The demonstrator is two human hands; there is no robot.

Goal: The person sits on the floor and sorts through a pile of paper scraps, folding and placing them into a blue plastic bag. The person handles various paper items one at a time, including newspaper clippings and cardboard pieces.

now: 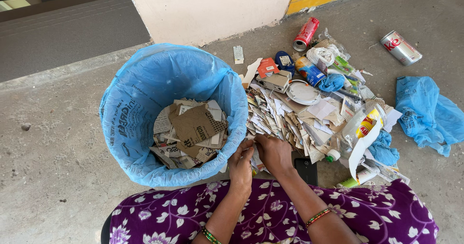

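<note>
My left hand (240, 165) and my right hand (273, 152) meet at the near edge of a heap of torn paper and cardboard scraps (285, 116) on the concrete floor. Both hands pinch the same paper scraps (254, 153) at the heap's edge. Just left of the hands stands a bin lined with a blue plastic bag (140, 103), and cardboard and newspaper pieces (191, 133) lie inside it. My lap, in a purple flowered cloth (270, 215), fills the bottom of the view.
A red can (306, 33) and a silver can (400, 47) lie on the floor. A clear plastic bottle (360, 128), a white lid (302, 92), a small grey box (274, 81), blue plastic bags (427, 113) and a black phone (306, 170) lie nearby. A pale wall (208, 7) rises behind.
</note>
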